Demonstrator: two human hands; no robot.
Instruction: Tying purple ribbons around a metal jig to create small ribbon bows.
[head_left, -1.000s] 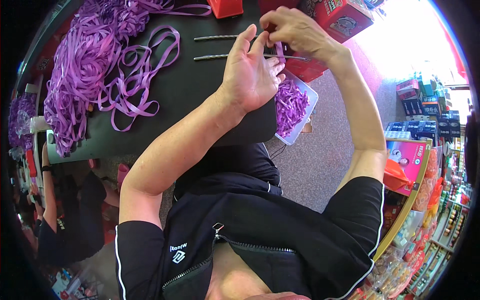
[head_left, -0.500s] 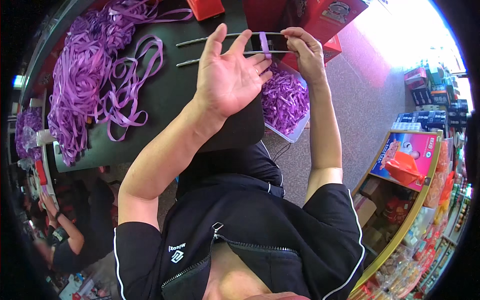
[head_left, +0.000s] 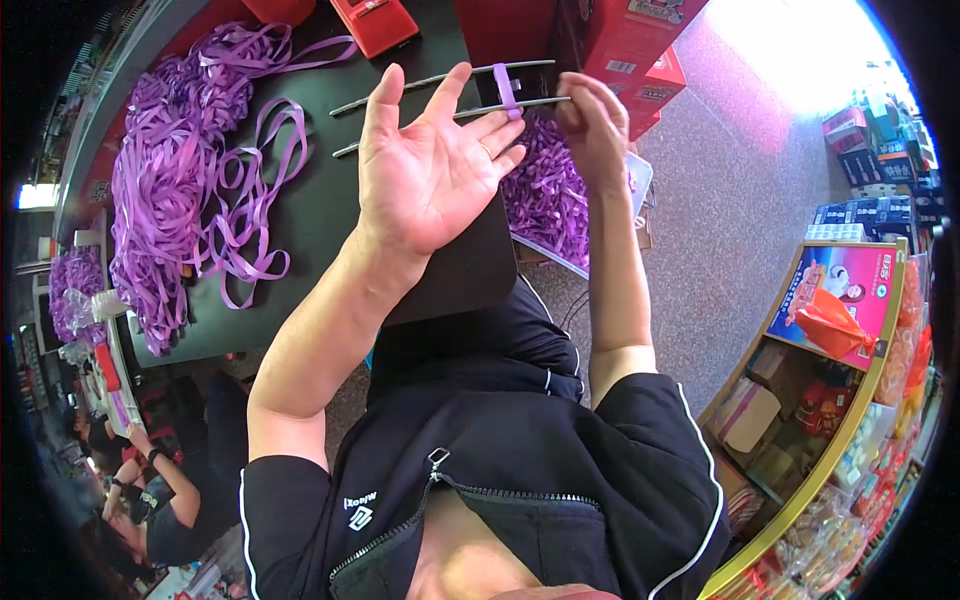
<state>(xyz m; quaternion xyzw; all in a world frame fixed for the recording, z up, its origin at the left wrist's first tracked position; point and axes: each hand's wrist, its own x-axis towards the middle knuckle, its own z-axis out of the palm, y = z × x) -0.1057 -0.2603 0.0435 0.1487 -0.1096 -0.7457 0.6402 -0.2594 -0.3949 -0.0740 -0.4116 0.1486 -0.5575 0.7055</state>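
Note:
My left hand (head_left: 425, 180) is turned palm toward me, fingers stretched and apart, over the black table. Two thin, twisted metal rods (head_left: 352, 104) run behind its fingers, roughly side by side. A purple ribbon loop (head_left: 505, 90) goes around both rods, just beyond the fingertips of my left hand. My right hand (head_left: 597, 135) is by the rods' right ends, its fingers bent and smeared by motion. The lower rod's tip meets its fingertips; the upper rod's tip stands free. Below lies a pale tray (head_left: 638, 190) of short purple ribbon pieces (head_left: 548, 190), partly hidden by my right arm.
A big tangle of purple ribbon (head_left: 165, 190) covers the left of the black table (head_left: 350, 285). Red boxes (head_left: 640, 65) and a red case (head_left: 375, 25) stand at the far side. A display cabinet (head_left: 790, 390) is on the right. Another person (head_left: 165, 490) sits at lower left.
My right hand has come away from the upper rod's end, which it pinched together with the lower one before. The left hand, rods and loop appear slightly farther left as the view shifts.

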